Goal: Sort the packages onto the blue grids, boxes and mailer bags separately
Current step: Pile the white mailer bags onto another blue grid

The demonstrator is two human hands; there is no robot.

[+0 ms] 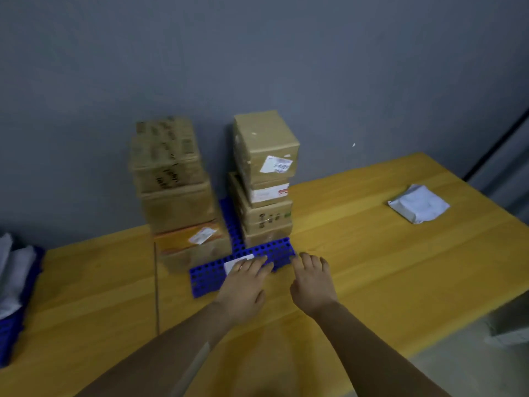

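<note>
A blue grid (204, 277) lies mid-table against the grey wall. Two stacks of cardboard boxes stand on it: a left stack (174, 196) and a taller right stack (264, 173), with a gap between them. A small flat white item (236, 262) lies on the grid's bare front strip. My left hand (243, 285) rests palm down with its fingertips on that white item, not gripping it. My right hand (312, 279) hovers palm down with fingers apart at the grid's front right corner, holding nothing. A grey-white mailer bag (419, 203) lies alone at the far right of the table.
A second blue grid (10, 333) sits at the table's left edge with white mailer bags (14, 279) piled on it. The yellow wooden table (372, 267) ends at the right, where the floor and a grey object (509, 319) show.
</note>
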